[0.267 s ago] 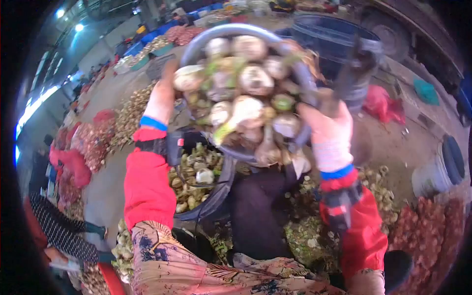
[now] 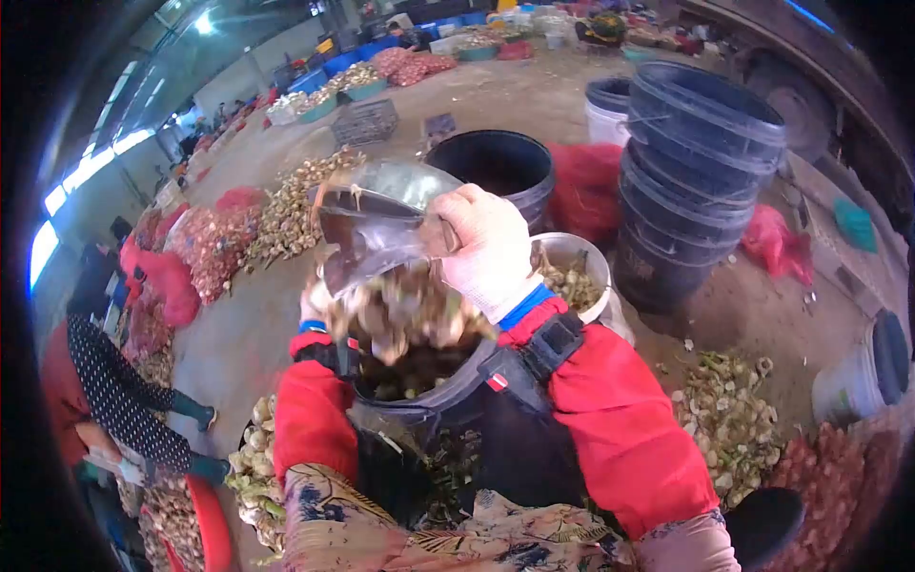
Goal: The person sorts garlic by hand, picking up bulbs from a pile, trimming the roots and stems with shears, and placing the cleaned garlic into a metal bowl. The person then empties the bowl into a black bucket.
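Observation:
A grey basin (image 2: 374, 212) is tipped steeply in front of me. My right hand (image 2: 484, 250), in a whitish glove, is closed on its right side. Garlic bulbs (image 2: 405, 310), blurred by motion, tumble from the basin toward a black bucket (image 2: 429, 398) below, which has bulbs in it. My left hand (image 2: 313, 303) is at the lower left of the basin, beside the falling garlic. Its fingers are hidden and smeared, so its grip does not show.
Stacked black buckets (image 2: 701, 181) stand at right. Beyond the basin are another black bucket (image 2: 496, 157) and a white bucket (image 2: 577, 262) holding scraps. Garlic piles (image 2: 729, 419) and red mesh sacks (image 2: 162, 281) lie around. A person in dotted clothing (image 2: 124, 386) bends at left.
The basin, previously held with its full load of garlic facing me, has been tipped over to the left. Garlic now falls from it. My right hand has moved left and my left hand lower.

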A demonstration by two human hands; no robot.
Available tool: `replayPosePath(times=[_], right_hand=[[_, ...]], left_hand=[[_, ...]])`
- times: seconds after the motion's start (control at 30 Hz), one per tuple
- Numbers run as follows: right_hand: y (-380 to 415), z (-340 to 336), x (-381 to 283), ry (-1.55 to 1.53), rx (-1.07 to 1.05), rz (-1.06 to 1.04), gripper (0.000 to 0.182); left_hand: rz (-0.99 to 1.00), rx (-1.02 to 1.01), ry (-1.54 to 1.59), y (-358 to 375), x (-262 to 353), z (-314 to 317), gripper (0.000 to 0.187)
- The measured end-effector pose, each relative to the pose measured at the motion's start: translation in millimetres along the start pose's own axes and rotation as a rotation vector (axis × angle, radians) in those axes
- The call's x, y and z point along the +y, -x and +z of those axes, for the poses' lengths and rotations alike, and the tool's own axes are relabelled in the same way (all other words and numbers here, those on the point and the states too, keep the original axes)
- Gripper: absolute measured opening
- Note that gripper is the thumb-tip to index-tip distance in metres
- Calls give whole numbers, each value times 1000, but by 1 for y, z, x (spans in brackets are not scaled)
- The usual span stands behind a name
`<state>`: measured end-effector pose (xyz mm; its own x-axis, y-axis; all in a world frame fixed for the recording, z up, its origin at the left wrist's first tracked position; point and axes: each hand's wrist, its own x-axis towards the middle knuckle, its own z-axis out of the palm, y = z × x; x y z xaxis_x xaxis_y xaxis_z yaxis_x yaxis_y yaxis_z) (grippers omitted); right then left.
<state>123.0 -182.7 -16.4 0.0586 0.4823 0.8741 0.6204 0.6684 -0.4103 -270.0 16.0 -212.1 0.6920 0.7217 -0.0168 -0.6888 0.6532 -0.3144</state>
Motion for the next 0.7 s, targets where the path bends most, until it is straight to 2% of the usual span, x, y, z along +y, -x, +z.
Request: replayPosePath(times=[0.03, 0.1, 0.17, 0.2, 0.23, 0.3, 0.33, 0.37, 0.4, 0.43, 0.47, 0.5, 0.53, 0.57, 0.63, 0.67, 0.7], right_hand=[[3, 8, -1, 47, -3, -18, 21], [3, 9, 0, 116, -7, -51, 21], [8, 3, 1, 68, 51, -34, 20], [9, 0, 0, 85, 107, -29, 19], [8, -2, 1, 32, 139, 28, 18], [9, -14, -3, 8, 210, 110, 22], [8, -22, -4, -38, 287, 66, 26], [13, -24, 13, -5, 361, 65, 27], [15, -33, 13, -123, 412, 192, 26], [16, -44, 9, -244, 465, 319, 26], [17, -63, 8, -260, 492, 338, 27], [18, -85, 7, -276, 520, 357, 29], [21, -107, 3, -272, 582, 404, 31], [27, -129, -1, -267, 644, 452, 33], [51, -181, -10, -126, 606, 465, 30], [69, -201, -11, 18, 610, 392, 28], [88, -221, -14, 167, 616, 318, 27]], left_hand=[[7, -12, 3, 15, -19, -7, 68], [779, 446, -924, 18, -78, -14, 48], [814, 412, -1282, 33, -80, -20, 50], [659, 539, -1347, 28, -70, -12, 51], [664, 534, -1341, 26, -54, -20, 51], [863, 703, -2379, 15, -31, -38, 47], [863, 696, -2376, 16, -56, -24, 47], [754, 714, -2390, 23, -111, 5, 49], [641, 736, -2402, 26, -141, 22, 51], [638, 738, -2401, 22, -110, 10, 51], [651, 580, -2527, 13, -53, -11, 55], [662, 412, -2646, 8, -22, -20, 59], [329, 616, -2991, 16, -62, 24, 68], [328, 619, -2993, 13, -65, 24, 68], [259, 981, -2065, 9, -69, 23, 68], [148, 870, -1775, 10, -92, 20, 68], [101, 691, -1714, 9, -113, 17, 77]])
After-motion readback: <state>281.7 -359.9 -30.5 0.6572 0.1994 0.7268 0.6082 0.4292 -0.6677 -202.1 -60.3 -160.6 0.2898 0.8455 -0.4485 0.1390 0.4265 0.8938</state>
